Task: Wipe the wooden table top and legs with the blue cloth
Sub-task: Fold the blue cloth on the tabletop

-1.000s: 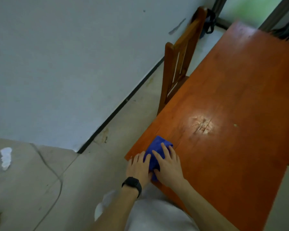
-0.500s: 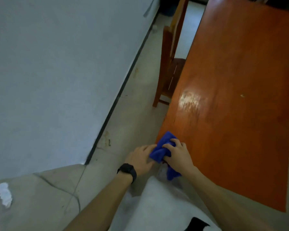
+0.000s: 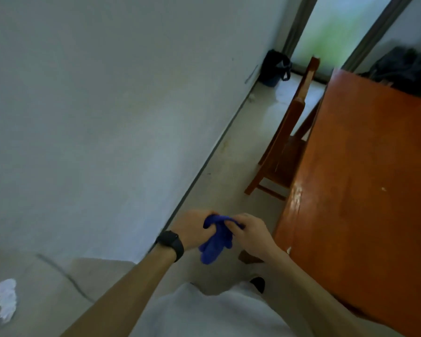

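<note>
Head view: hands [image 3: 192,227] [image 3: 252,233] grip the crumpled, fuzzy blue cloth [image 3: 214,244].

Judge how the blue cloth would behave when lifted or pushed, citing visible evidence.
Probably floppy: the blue cloth droops in folds below the left hand and right hand gripping it. Seemingly grippy rather than slippery: its surface looks fuzzy.

Open floor [image 3: 219,171] runs between the wall [image 3: 107,105] and the counter [image 3: 365,178]; a chair [image 3: 287,147] blocks it farther along.
</note>
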Demonstrator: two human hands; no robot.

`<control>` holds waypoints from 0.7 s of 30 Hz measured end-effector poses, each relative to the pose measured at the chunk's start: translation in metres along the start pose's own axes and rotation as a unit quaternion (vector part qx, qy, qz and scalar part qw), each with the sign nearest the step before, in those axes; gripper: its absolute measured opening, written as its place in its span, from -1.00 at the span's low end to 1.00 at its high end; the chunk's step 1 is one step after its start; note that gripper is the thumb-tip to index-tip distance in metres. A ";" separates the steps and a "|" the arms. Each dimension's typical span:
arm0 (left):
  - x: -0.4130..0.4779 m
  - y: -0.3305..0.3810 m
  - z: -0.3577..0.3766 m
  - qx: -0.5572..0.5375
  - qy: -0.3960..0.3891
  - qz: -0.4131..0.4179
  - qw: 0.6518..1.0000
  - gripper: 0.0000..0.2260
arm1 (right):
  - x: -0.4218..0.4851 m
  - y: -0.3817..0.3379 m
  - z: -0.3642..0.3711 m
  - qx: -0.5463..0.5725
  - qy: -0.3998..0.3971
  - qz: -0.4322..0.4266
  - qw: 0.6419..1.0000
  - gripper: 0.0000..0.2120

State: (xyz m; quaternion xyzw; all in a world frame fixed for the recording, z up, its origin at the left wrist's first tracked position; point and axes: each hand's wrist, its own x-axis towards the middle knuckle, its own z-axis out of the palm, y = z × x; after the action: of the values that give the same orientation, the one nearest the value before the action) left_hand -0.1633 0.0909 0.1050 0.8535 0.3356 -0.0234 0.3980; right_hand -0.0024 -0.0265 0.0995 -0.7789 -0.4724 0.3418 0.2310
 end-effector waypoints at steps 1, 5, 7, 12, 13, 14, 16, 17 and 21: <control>0.002 0.004 -0.015 -0.007 0.021 0.009 1.000 -0.79 | 0.007 -0.010 -0.008 -0.021 0.014 -0.019 1.000 -0.72; 0.014 0.020 -0.076 0.002 0.081 0.045 0.996 -0.79 | 0.025 -0.056 -0.053 -0.048 0.064 -0.088 0.993 -0.80; 0.021 0.030 -0.107 0.004 0.112 0.068 0.991 -0.73 | 0.030 -0.080 -0.077 -0.044 0.071 -0.108 0.991 -0.85; 0.039 0.057 -0.178 0.027 0.169 0.102 0.980 -0.88 | 0.043 -0.112 -0.121 -0.092 0.134 -0.169 0.972 -0.75; 0.042 0.064 -0.188 0.031 0.173 0.109 0.978 -0.89 | 0.044 -0.116 -0.130 -0.077 0.146 -0.177 0.970 -0.77; 0.044 0.072 -0.197 0.032 0.177 0.117 0.977 -0.89 | 0.043 -0.122 -0.138 -0.055 0.147 -0.182 0.971 -0.79; 0.047 0.090 -0.209 0.028 0.177 0.140 0.974 -0.89 | 0.041 -0.135 -0.154 0.016 0.104 -0.177 0.979 -0.78; 0.048 0.101 -0.213 0.023 0.171 0.152 0.973 -0.88 | 0.040 -0.142 -0.160 0.046 0.082 -0.172 0.981 -0.75; 0.054 0.143 -0.230 0.037 0.149 0.204 0.967 -0.87 | 0.049 -0.160 -0.185 0.015 0.182 -0.199 0.963 -0.85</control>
State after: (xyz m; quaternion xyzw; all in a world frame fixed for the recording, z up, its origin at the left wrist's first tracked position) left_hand -0.0891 0.2152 0.3398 0.9119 0.2085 0.1731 0.3083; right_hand 0.0596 0.0820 0.3154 -0.7149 -0.5624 0.1482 0.3882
